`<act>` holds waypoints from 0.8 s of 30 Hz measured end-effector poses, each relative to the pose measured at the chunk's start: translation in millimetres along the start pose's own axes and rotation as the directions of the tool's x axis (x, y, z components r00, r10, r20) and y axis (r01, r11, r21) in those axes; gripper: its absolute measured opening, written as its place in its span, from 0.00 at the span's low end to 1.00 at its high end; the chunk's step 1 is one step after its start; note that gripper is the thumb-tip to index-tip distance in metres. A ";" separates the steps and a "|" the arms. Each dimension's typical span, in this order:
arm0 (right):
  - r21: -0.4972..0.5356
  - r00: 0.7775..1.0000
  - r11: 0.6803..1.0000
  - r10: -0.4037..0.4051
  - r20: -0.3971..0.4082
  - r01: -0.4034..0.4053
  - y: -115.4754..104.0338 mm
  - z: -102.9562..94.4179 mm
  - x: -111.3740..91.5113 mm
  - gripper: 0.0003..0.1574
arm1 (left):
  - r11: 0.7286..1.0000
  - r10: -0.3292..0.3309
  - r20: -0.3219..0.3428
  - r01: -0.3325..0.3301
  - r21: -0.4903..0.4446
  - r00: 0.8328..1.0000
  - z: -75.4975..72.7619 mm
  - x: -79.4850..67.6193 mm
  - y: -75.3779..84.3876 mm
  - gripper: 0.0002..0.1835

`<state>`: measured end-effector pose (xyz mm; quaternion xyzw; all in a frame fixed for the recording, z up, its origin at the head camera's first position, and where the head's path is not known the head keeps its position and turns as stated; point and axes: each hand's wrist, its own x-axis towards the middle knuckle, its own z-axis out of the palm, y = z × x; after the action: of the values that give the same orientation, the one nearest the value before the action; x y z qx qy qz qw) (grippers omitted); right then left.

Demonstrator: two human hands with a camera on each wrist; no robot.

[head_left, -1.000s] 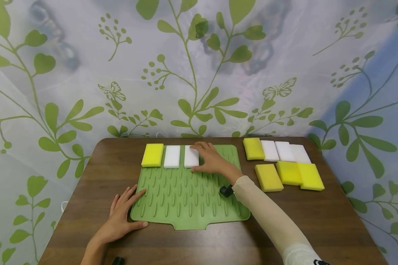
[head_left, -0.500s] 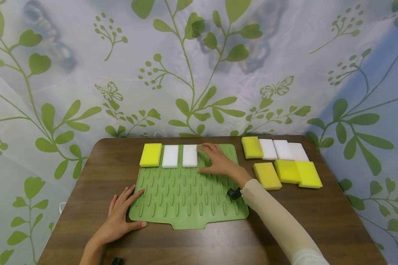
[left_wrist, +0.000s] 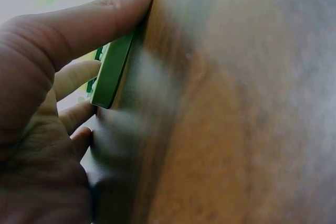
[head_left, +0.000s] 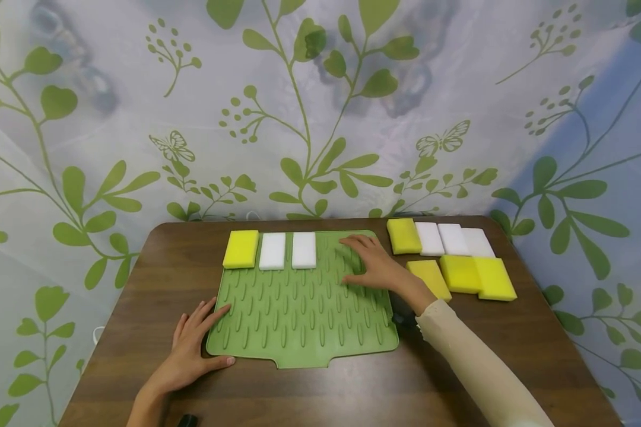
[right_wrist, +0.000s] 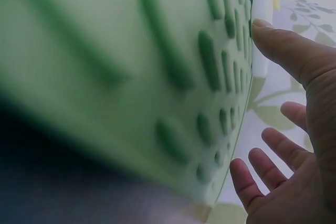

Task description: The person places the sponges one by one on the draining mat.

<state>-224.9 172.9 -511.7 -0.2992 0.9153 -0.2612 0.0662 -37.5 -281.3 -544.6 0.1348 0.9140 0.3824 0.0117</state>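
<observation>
A green ridged mat (head_left: 304, 314) lies on the wooden table. Along its far edge stand a yellow sponge (head_left: 241, 249) and two white sponges, the left one (head_left: 272, 251) and the right one (head_left: 304, 250). My left hand (head_left: 189, 350) rests at the mat's near left corner, fingers spread; in the left wrist view the thumb (left_wrist: 105, 19) lies along the green edge. My right hand (head_left: 376, 265) is over the mat's right part, fingers apart and holding nothing. The right wrist view shows its fingers (right_wrist: 273, 166) spread beside the mat.
To the right of the mat is a group of yellow sponges (head_left: 495, 279) and white sponges (head_left: 452, 239), some overlapping. The right forearm partly covers one yellow sponge (head_left: 430, 277). A leaf-patterned cloth (head_left: 320, 107) hangs behind the table (head_left: 384, 391).
My right hand has come off the right white sponge on the mat and moved right, toward the sponge group. The left hand has stayed at the mat's corner.
</observation>
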 end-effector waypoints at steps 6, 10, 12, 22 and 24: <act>-0.035 1.000 0.999 -0.014 -0.024 0.014 7.6 -8.1 -24.3 0.58 | 1.000 0.000 0.003 0.000 0.005 1.000 0.3 0.0 -0.4 0.54; -0.033 1.000 0.999 0.015 -0.023 -0.016 12.5 -13.8 -40.1 0.57 | 1.000 -0.002 0.002 0.002 0.010 1.000 0.0 0.7 -0.5 0.55; -0.033 0.999 0.999 0.035 -0.018 -0.035 16.2 -16.2 -48.0 0.57 | 1.000 -0.001 -0.001 0.001 0.011 1.000 0.4 0.7 -0.8 0.55; -0.066 0.996 0.995 0.071 -0.049 -0.075 36.0 -29.7 -82.8 0.59 | 1.000 0.003 0.004 -0.003 0.004 1.000 0.4 0.8 -1.4 0.55; -0.063 0.994 0.994 0.089 -0.059 -0.092 38.9 -33.1 -86.7 0.59 | 1.000 0.002 0.004 -0.002 0.005 1.000 -0.2 1.0 -1.3 0.55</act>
<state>-183.6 264.6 -506.6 -0.2520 0.9376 -0.2359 0.0424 -38.8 -282.1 -545.4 0.1364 0.9149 0.3797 0.0131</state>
